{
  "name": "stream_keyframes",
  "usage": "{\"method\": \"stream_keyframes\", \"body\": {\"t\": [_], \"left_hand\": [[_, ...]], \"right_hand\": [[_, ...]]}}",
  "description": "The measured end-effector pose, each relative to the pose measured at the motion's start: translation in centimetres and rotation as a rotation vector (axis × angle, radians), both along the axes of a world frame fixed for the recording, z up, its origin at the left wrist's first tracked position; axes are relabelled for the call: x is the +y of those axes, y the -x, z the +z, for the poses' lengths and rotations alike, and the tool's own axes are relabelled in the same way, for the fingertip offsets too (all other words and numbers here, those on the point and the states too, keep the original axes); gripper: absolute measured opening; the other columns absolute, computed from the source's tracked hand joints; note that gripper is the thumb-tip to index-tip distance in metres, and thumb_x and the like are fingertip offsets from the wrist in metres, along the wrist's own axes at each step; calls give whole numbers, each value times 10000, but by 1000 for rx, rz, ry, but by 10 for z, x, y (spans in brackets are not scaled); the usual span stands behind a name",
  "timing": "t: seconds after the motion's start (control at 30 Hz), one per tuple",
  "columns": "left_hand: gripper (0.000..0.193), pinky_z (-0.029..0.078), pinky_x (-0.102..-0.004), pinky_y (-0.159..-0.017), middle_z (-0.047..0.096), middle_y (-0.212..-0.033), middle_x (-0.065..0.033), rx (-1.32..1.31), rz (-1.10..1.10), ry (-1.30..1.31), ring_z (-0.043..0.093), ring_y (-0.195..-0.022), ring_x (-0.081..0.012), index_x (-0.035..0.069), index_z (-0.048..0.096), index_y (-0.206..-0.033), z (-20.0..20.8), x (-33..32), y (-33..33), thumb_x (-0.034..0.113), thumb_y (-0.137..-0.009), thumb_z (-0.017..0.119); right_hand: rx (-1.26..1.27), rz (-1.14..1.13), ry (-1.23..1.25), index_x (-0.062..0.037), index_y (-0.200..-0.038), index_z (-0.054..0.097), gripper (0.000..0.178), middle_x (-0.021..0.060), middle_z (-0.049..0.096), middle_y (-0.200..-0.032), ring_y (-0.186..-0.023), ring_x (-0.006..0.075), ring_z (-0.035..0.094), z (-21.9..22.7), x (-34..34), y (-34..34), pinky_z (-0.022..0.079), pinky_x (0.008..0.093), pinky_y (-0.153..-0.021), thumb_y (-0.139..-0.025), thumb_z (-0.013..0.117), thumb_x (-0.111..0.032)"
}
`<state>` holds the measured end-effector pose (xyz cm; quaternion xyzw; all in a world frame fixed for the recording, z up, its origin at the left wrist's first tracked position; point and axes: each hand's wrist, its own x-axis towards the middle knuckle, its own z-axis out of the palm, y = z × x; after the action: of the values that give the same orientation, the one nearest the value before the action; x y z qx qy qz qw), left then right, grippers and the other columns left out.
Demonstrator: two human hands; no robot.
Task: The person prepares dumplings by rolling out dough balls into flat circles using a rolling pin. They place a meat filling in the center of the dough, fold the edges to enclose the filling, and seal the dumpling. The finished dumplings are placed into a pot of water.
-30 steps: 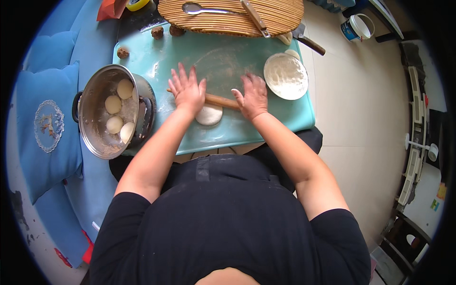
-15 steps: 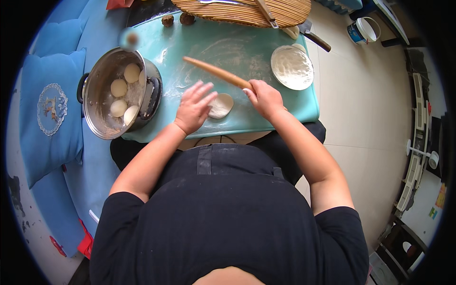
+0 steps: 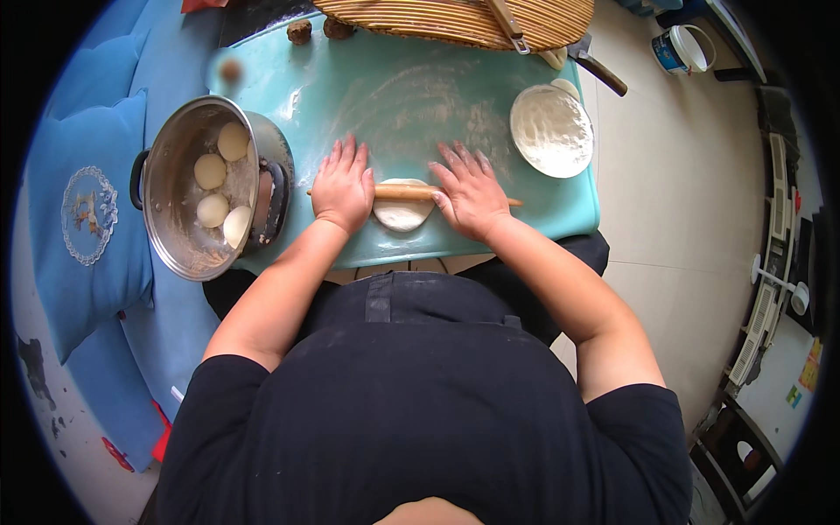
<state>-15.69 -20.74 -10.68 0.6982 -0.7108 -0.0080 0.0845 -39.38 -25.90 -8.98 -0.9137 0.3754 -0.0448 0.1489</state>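
A wooden rolling pin (image 3: 406,191) lies crosswise over a flattened round of white dough (image 3: 403,215) near the front edge of the turquoise table (image 3: 350,255). On the pin's left part rests my left hand (image 3: 343,188), palm down with fingers stretched forward. My right hand (image 3: 472,192) lies flat over its right part, fingers spread. Between the hands, the pin's middle crosses the dough's upper part. Left of my left hand stands a metal pot (image 3: 157,201) holding several pale dough balls (image 3: 210,171). A bowl of white flour (image 3: 551,131) is beyond my right hand.
At the far edge, a slatted wooden tray (image 3: 420,22) has a utensil on it, with a dark-handled cleaver (image 3: 599,72) beside it. Brown lumps (image 3: 299,32) sit at the far left. A blue sofa (image 3: 157,332) is on my left; a bucket (image 3: 687,50) stands on the floor at right.
The rolling pin, earlier raised at a slant in my right hand, now lies across the dough. My left hand has moved from beside the dough onto the pin; the right hand has opened flat.
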Motion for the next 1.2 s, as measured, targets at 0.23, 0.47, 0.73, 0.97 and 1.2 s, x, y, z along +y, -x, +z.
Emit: {"method": "stream_keyframes", "body": {"t": [0.23,0.47,0.73,0.97,1.2], "left_hand": [[445,329,-477,-1025,420,-1380,-145,11,40,-30,402,-1262,-353,118,517,-1265,3,-19,-1,242,-839,473],[453,326,-499,-1013,422,-1384,-122,1,87,29,394,-1266,-353,140,518,-1267,2,-29,-1,246,-827,489],[510,249,-516,-1051,403,-1406,-91,-23,160,59,350,-1295,-347,145,438,-1341,-1,-44,-1,262,-846,463],[591,116,-540,-1085,336,-1440,-119,145,423,217,245,-1350,-348,62,310,-1394,-36,-75,-3,343,-897,462],[557,247,-479,-1031,375,-1321,-184,373,48,255,339,-1225,-368,54,446,-1263,14,21,36,235,-772,636]], "right_hand": [[150,-42,-87,-116,-1374,374,540,126,260,-1476,-1382,337,173,9,-14,-10,127,506,-1117,-925,377,-415],[130,-91,-89,-126,-1390,349,564,135,191,-1501,-1388,354,135,3,-28,-15,113,507,-1120,-909,395,-417],[123,-165,-65,-118,-1395,324,593,152,134,-1512,-1390,369,114,-9,-47,-20,113,505,-1119,-883,451,-388],[162,-361,6,-143,-1411,291,601,139,112,-1517,-1394,348,103,-16,-78,-31,84,474,-1130,-891,432,-410],[-291,-216,179,-116,-1139,553,412,125,482,-1195,-1102,326,449,-18,-33,-9,381,424,-926,-793,634,-324]]}}
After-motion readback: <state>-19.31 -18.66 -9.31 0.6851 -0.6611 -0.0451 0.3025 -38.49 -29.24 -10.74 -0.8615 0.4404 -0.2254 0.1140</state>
